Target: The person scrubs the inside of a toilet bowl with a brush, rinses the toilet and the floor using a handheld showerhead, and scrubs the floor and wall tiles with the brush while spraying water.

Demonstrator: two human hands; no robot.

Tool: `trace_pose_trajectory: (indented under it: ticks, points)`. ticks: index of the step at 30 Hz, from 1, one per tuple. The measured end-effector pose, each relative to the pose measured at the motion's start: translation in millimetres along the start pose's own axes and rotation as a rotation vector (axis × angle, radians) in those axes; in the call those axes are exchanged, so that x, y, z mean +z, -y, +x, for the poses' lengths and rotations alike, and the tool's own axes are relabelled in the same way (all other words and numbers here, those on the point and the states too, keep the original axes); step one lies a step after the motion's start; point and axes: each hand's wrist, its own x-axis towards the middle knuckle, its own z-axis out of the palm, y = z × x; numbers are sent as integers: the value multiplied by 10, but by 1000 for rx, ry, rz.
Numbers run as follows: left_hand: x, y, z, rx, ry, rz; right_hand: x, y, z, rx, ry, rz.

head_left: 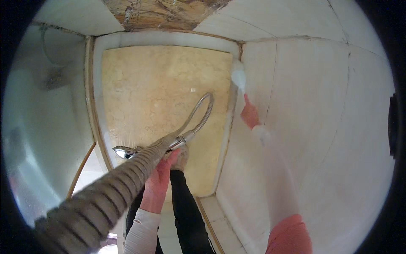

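Down along the left edge of the shower floor (pixel 139 80), water is spraying from the chrome shower head (pixel 123 151), fine streaks falling toward the beige stone just inside the white rim. The left hand (pixel 158 178), in a pink glove, is wrapping its fingers firmly around the handle where the ribbed metal hose (pixel 198 116) joins it, and that hose is looping up over the middle of the floor and back down past the camera. The forearm is rising straight from the lower edge, white sleeve showing below the glove cuff, wrist tilting so the head is pointing left and down.

Moving right, the right hand (pixel 250 115), also gloved in pink, is reaching far out to the floor's far right corner, arm nearly straight. It is closing tightly around a red handle and pressing a white brush (pixel 239 76) against the joint where the pale wall tiles (pixel 321 110) meet the corner.

Judging by this, rinsing and scrubbing are both under way: the floor looks wet and mostly clean, while the brown seams along the left rim and the right corner joint seem to be work still outstanding.
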Motion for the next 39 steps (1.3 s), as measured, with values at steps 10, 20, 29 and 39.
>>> trace_pose_trajectory:
  ticks: [10,20,29,39]
  points:
    - [-23,-73,11,84,68,120,905,-54,-2936,344,642,118]
    - [383,-95,137,591,303,519,676,139,-2945,769,248,1097]
    - [753,-545,431,1066,345,1722,-381,1835,-988,509,101,2079]
    - [1060,-810,833,1139,547,1842,-104,1728,1201,459,-118,2560]
